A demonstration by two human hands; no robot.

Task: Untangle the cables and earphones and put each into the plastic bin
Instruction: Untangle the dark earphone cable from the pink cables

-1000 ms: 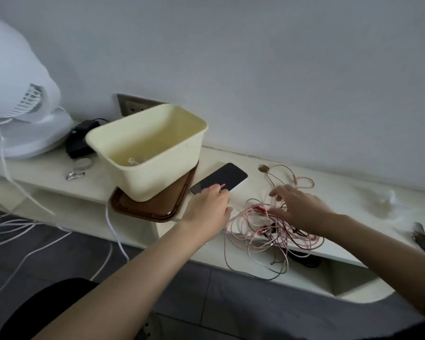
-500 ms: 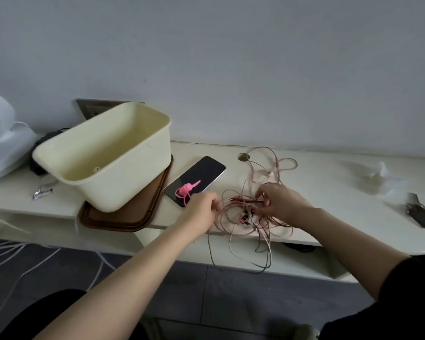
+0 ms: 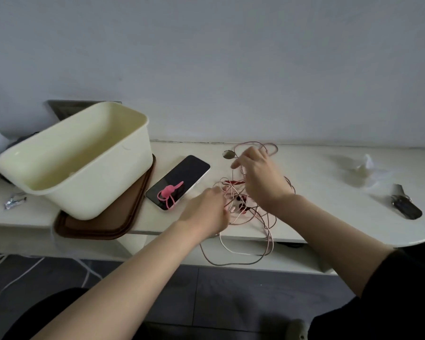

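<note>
View: head camera, looking forward and down.
Landmark: plastic bin [image 3: 103,187], cream, standing on a brown tray [image 3: 103,229] at the left of the desk [image 3: 329,224]. Whether anything lies inside it cannot be told.
Task item: cable tangle [image 3: 241,201], pink, white and dark red strands, on the desk well to the right of the bin. A phone [image 3: 182,177] lies between bin and tangle.
Tangle extent: top loops reach toward the wall; the lower loops hang over the desk front edge, away from the bin.
Left hand [image 3: 206,212]: on the bin side of the tangle, fingers curled, pinching strands at the knot.
Right hand [image 3: 260,177]: on the far side of the tangle from the bin, raised over it, index finger extended, other fingers loosely bent. Strands pass under it; a firm grip cannot be confirmed.
Key relation: the knot lies between the two hands, and the line between them runs roughly toward the bin. The left hand is nearer the bin.
Judgement: separation is at an early stage; nothing is visibly freed.
Other item: pink cable tie [image 3: 168,192], on the phone screen.
</note>
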